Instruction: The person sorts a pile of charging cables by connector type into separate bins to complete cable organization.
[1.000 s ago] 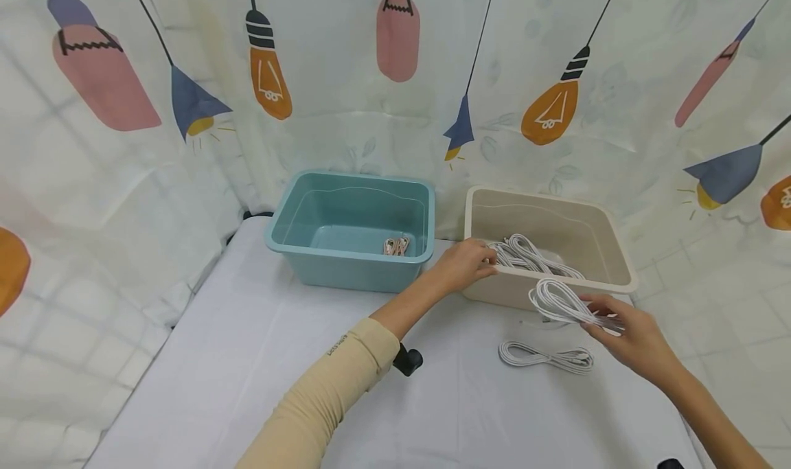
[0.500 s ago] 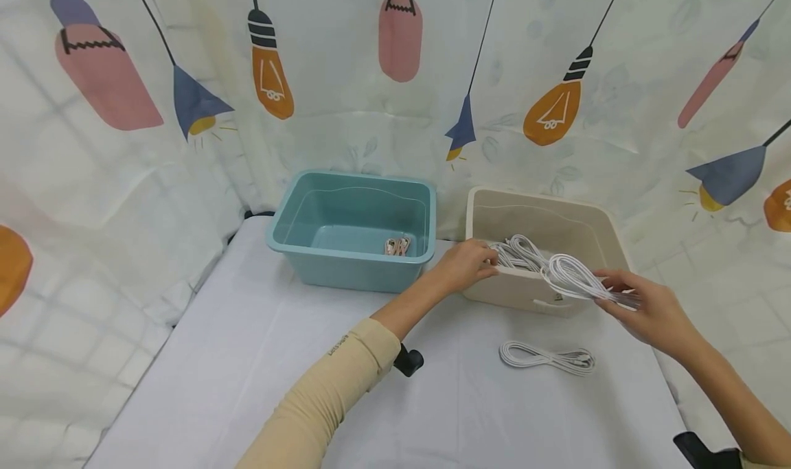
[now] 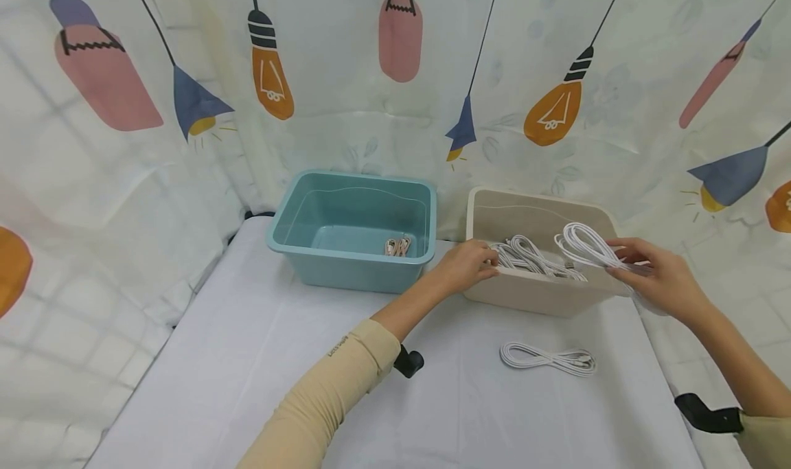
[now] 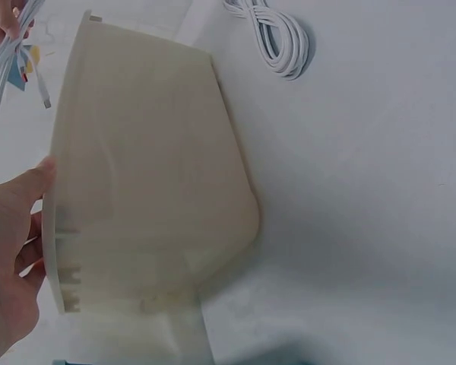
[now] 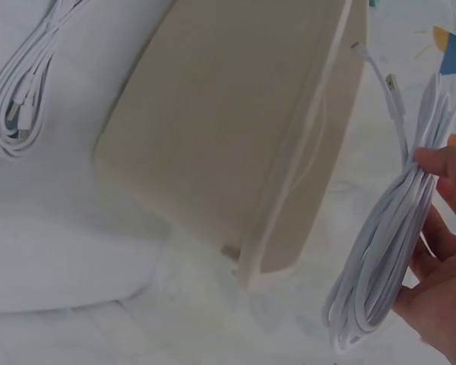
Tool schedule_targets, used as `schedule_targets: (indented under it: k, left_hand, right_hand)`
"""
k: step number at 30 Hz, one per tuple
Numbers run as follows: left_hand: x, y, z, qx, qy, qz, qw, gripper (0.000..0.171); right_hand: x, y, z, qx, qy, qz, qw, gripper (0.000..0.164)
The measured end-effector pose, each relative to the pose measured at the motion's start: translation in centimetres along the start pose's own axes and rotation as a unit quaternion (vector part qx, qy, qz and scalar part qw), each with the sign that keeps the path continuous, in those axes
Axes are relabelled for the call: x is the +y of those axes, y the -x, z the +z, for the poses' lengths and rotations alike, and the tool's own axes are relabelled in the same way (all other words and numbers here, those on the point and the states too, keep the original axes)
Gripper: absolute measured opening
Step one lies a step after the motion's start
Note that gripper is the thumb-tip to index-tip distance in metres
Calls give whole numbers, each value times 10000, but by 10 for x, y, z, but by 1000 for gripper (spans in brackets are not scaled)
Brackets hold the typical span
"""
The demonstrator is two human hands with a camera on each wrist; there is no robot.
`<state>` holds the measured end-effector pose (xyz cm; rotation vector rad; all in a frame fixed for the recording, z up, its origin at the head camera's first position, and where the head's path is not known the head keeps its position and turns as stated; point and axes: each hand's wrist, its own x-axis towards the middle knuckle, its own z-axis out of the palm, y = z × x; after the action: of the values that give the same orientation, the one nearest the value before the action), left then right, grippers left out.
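Note:
My right hand (image 3: 664, 280) pinches a coiled white USB cable (image 3: 583, 244) at its middle, above the right part of the beige bin (image 3: 537, 294). In the right wrist view the coil (image 5: 380, 243) hangs beside the rim, with its plug ends sticking out. My left hand (image 3: 466, 266) grips the bin's rim at the front left corner; in the left wrist view its thumb lies at the outer edge. Several coiled white cables (image 3: 522, 255) lie inside the bin. Another coiled white cable (image 3: 546, 359) rests on the table in front of it.
Left of the beige bin stands a blue-green bin (image 3: 346, 270) holding small bundled pinkish cables (image 3: 397, 247). Both bins stand at the back of the white-covered table (image 3: 247, 359), before a printed curtain (image 3: 346, 57). A black mount (image 3: 408, 361) shows at my left forearm.
My right hand has carried the coiled cable up and to the right, from in front of the beige bin to over it. The left hand has stayed at the rim.

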<state>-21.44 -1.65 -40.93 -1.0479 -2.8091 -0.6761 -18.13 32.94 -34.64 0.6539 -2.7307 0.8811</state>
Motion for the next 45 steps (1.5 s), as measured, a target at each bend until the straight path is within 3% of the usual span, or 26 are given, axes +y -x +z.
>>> schedule_targets:
  k: [26, 45]
  left_hand:
    - [-1, -1, 0, -80, 277, -178, 9994, 19]
    - [1, -1, -2, -144, 286, -213, 9993, 19]
  right_hand:
    - [12, -67, 6, -391, 387, 851, 9949, 44]
    - [11, -95, 10, -518, 280, 1218, 9908, 50]
